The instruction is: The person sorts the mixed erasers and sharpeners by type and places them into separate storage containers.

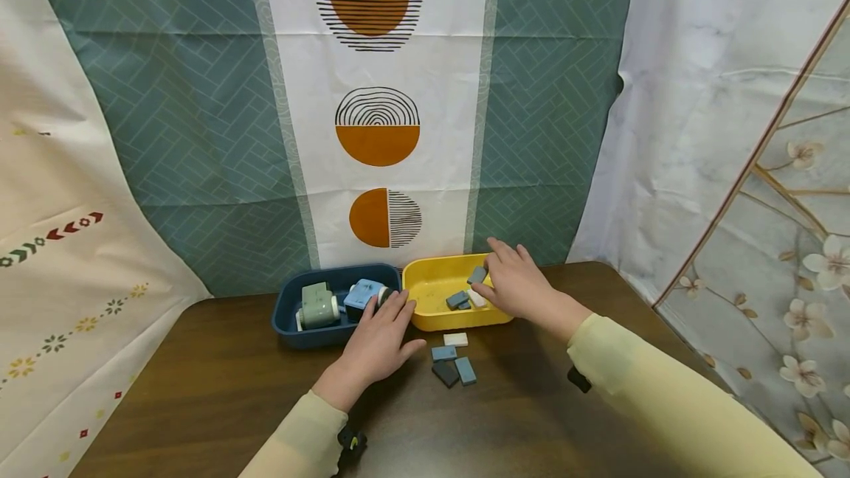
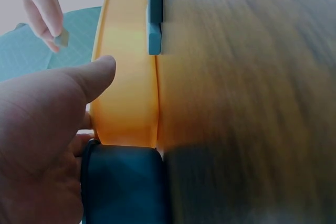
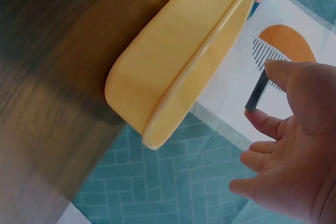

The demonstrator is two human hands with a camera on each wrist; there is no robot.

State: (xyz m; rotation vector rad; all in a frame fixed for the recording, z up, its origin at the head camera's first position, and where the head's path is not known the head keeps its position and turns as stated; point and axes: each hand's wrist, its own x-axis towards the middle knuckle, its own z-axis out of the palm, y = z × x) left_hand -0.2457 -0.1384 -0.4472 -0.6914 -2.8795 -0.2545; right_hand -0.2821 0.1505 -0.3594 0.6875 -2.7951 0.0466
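In the head view my right hand [image 1: 516,282] is over the right part of the yellow bin [image 1: 425,323], pinching a small grey-blue rectangular tile [image 1: 477,275]. The right wrist view has that tile [image 3: 256,90] edge-on between thumb and fingertip, above the bin's rim. Inside the bin lie a few more grey-blue tiles [image 1: 457,300] and a white tile [image 1: 477,299]. My left hand [image 1: 378,341], its fingers extended, lies where the navy bin [image 1: 312,341] and the yellow bin meet. The left wrist view shows its fingers behind the rims and the thumb standing free.
On the wooden table [image 1: 246,404], in front of the yellow bin, lie a white tile [image 1: 455,339], two blue tiles [image 1: 443,353] and a dark tile [image 1: 446,373]. The navy bin holds a green toy-like object [image 1: 319,306] and a blue one [image 1: 361,295]. A patterned curtain [image 1: 199,131] hangs behind.
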